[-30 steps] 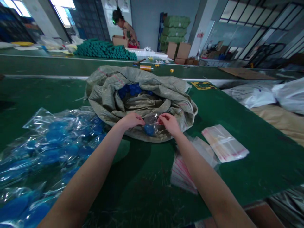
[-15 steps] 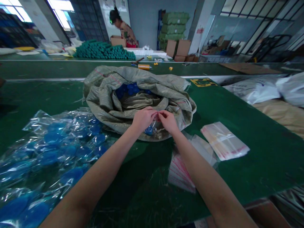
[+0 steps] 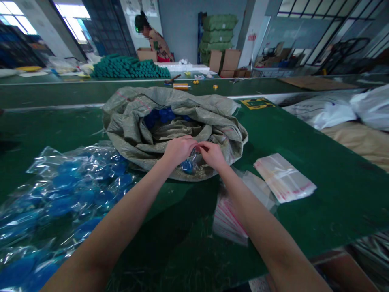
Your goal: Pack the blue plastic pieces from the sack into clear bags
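A small clear plastic bag (image 3: 189, 165) with a blue piece inside hangs below my fingers, in front of the woven sack (image 3: 127, 121). My left hand (image 3: 180, 150) is closed on the bag's top edge. At the same edge my right hand (image 3: 212, 155) pinches with thumb and forefinger, its fingertips almost touching the left ones. Blue items (image 3: 164, 115) show in the sack's mouth. Under my right forearm lies a fanned stack of clear bags with pink strips (image 3: 228, 217). A second bundle of flat bags (image 3: 285, 177) rests to its right.
Bagged blue pieces (image 3: 63, 190) are heaped along the left of the green table (image 3: 337, 194). Behind stand green rolls (image 3: 130, 67), an orange roll (image 3: 181, 86) and white sacks (image 3: 325, 111) at right. A person (image 3: 158, 44) bends over a carton in the background.
The view has shifted slightly, moving the scene a little to the left. My hands stay together at the bag's top, with the right fingers slightly repositioned.
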### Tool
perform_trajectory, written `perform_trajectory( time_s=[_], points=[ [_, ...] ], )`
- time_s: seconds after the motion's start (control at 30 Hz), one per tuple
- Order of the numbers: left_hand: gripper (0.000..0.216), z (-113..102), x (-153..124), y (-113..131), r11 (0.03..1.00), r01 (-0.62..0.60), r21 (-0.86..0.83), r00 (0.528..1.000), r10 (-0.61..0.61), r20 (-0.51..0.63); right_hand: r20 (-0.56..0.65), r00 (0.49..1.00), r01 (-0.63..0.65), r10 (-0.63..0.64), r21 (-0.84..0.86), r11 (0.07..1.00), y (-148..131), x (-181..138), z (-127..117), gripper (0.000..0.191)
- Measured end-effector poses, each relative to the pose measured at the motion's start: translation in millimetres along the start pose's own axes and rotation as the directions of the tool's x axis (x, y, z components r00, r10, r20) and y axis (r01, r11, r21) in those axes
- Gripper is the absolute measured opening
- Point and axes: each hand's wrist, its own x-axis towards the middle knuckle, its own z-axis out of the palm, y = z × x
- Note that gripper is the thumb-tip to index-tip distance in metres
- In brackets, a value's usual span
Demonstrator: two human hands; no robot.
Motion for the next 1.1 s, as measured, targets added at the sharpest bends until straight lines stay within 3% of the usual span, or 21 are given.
perform_trajectory(
  time_s=[0.2, 0.33, 0.43, 0.5, 0.57, 0.63, 0.7, 0.73, 0.8, 0.93, 1.03, 1.1],
  points=[
    [0.029, 0, 1, 0, 1.0, 0.002, -0.009, 1.0, -0.002, -0.006, 0.004, 1.0, 0.006, -0.006, -0.032, 0.999, -2, -1, -1, 0.02],
    [0.018, 5, 2, 0, 0.993, 0.037, -0.108, 0.998, -0.042, -0.046, -0.003, 1.0, -0.005, 0.005, -0.022, 1.0, -3, -1, 0, 0.021],
    [0.011, 9, 3, -2, 0.968, 0.095, -0.233, 0.988, -0.121, -0.096, -0.009, 0.999, -0.041, 0.041, 0.03, 0.999, -2, -1, 1, 0.018],
    [0.008, 11, 4, -5, 0.92, 0.17, -0.353, 0.959, -0.237, -0.154, -0.016, 0.995, -0.095, 0.097, 0.094, 0.991, 2, -1, 2, 0.015],
    [0.008, 14, 7, -11, 0.799, 0.28, -0.533, 0.881, -0.434, -0.187, -0.024, 0.985, -0.166, 0.173, 0.18, 0.97, 6, -1, 5, 0.012],
    [0.01, 15, 9, -19, 0.549, 0.355, -0.756, 0.74, -0.659, -0.131, -0.017, 0.966, -0.243, 0.259, 0.286, 0.927, 10, -1, 7, 0.011],
    [0.009, 16, 10, -28, 0.246, 0.288, -0.926, 0.61, -0.792, -0.021, 0.014, 0.945, -0.308, 0.328, 0.386, 0.87, 13, 0, 9, 0.011],
    [0.009, 15, 10, -33, 0.123, 0.217, -0.968, 0.583, -0.812, 0.027, 0.033, 0.935, -0.333, 0.354, 0.428, 0.84, 14, 0, 10, 0.01],
    [0.014, 12, 8, -45, -0.023, 0.099, -0.995, 0.581, -0.811, 0.076, 0.062, 0.92, -0.368, 0.387, 0.479, 0.797, 14, 0, 11, 0.009],
    [0.033, -2, -4, -69, -0.128, 0.043, -0.991, 0.536, -0.834, 0.131, 0.088, 0.897, -0.413, 0.432, 0.513, 0.753, 14, 1, 12, 0.008],
    [0.033, -14, -14, -79, -0.135, 0.062, -0.989, 0.53, -0.835, 0.147, 0.091, 0.886, -0.43, 0.455, 0.531, 0.73, 15, 1, 12, 0.007],
    [0.02, -17, -18, -78, -0.049, 0.153, -0.987, 0.593, -0.794, 0.132, 0.093, 0.882, -0.434, 0.461, 0.539, 0.722, 17, 2, 12, 0.006]
  ],
)
